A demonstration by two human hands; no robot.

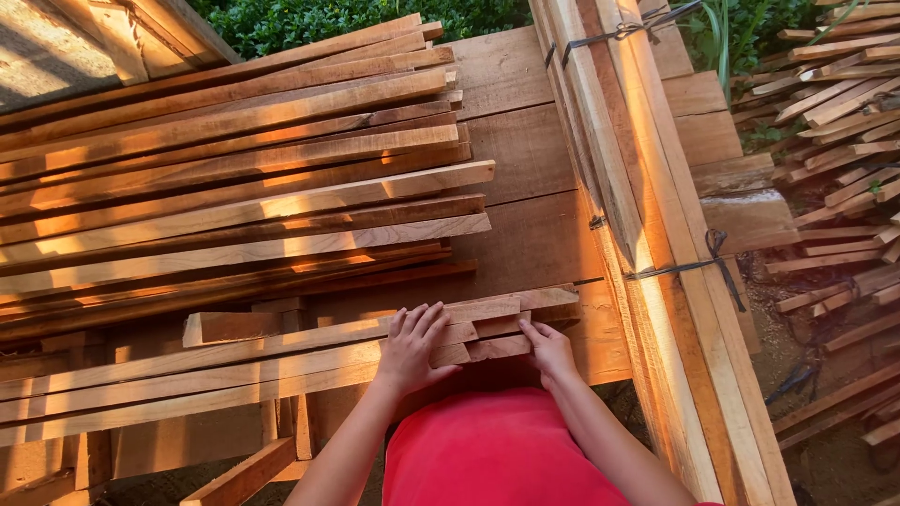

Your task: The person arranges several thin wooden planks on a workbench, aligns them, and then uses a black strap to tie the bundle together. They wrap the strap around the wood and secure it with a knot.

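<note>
Red shirt (492,450) nearest. Left hand (410,349) flat, fingers spread on slats (281,361), pressing, not clenched. Right hand (548,349) clasps slat ends at right. Slats lie across bench (525,234), just before person. Beyond: loose slat pile (234,178); tied bundle (637,187) right; greenery (328,19) far.

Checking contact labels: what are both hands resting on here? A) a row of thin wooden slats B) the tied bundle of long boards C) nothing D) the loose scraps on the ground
A: the left hand lies flat on the row of thin wooden slats, and the right hand presses their ends; the tied bundle stands apart to the right.
</note>
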